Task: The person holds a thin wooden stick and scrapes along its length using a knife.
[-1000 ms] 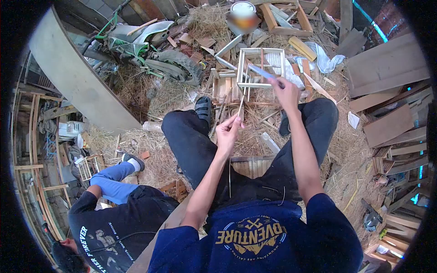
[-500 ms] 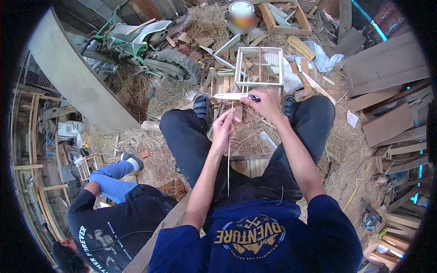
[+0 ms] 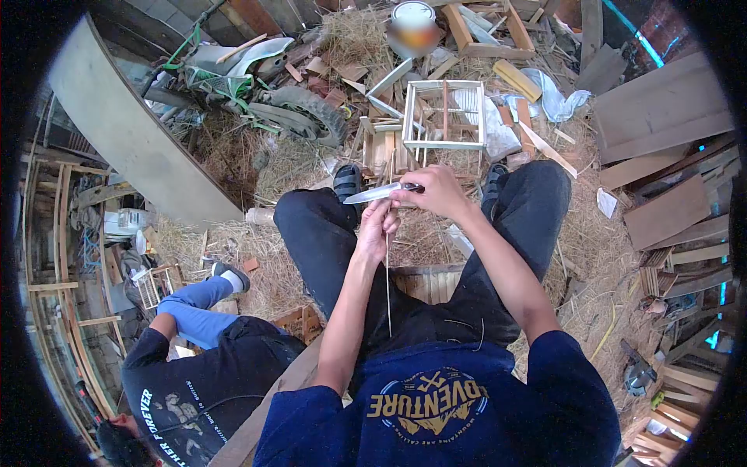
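A thin, pale bamboo sliver (image 3: 387, 288) is hanging almost upright between the knees, its top end lying against a knife (image 3: 380, 192). The knife's bare steel blade is pointing left, nearly level, crossing the sliver's top.

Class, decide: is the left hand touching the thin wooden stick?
Touching. The head view shows the left hand pinching the thin wooden stick at its upper end, beside the right hand holding the silver-bladed knife.

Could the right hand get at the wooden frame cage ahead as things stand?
Probably not freely: the right hand grips a knife, though the wooden frame cage stands just beyond it with nothing between.
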`<state>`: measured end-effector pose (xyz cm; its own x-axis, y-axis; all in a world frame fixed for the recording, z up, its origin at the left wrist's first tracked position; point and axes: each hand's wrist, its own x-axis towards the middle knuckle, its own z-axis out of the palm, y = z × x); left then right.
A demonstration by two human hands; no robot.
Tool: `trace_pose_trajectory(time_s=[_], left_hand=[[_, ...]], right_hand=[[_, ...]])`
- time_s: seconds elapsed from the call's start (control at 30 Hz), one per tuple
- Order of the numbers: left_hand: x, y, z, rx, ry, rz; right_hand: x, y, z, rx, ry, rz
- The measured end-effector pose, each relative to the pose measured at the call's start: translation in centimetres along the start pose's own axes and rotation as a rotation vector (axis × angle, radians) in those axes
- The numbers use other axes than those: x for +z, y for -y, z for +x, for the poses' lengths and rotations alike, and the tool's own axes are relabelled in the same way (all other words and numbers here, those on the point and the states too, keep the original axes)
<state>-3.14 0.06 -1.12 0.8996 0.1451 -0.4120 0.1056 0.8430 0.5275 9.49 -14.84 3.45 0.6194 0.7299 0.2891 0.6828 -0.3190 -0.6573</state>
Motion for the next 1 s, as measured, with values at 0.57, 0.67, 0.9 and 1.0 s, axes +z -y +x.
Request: trace_pose_trajectory(time_s=[0.57,0.67,0.9,1.0], left_hand=[[1.9,0.3,-2.0,0.075,0.079,0.385],[2.2,0.3,-2.3,0.090,0.084,0.360],[1.3,0.0,-1.1,0.105,0.063,0.270],[1.2,-0.1,-1.0,0.105,0.036,0.262]], right_hand=[[-2.5,-1.4,0.0,0.237,-0.149,-0.032],[-3.4,-3.5,0.2,0.224,-0.225,-0.051],[-1.9,-1.7,-0.5,0.296,-0.248,-0.029],[-3.0,-1.7,-0.6,0.317,-0.303,-0.044]])
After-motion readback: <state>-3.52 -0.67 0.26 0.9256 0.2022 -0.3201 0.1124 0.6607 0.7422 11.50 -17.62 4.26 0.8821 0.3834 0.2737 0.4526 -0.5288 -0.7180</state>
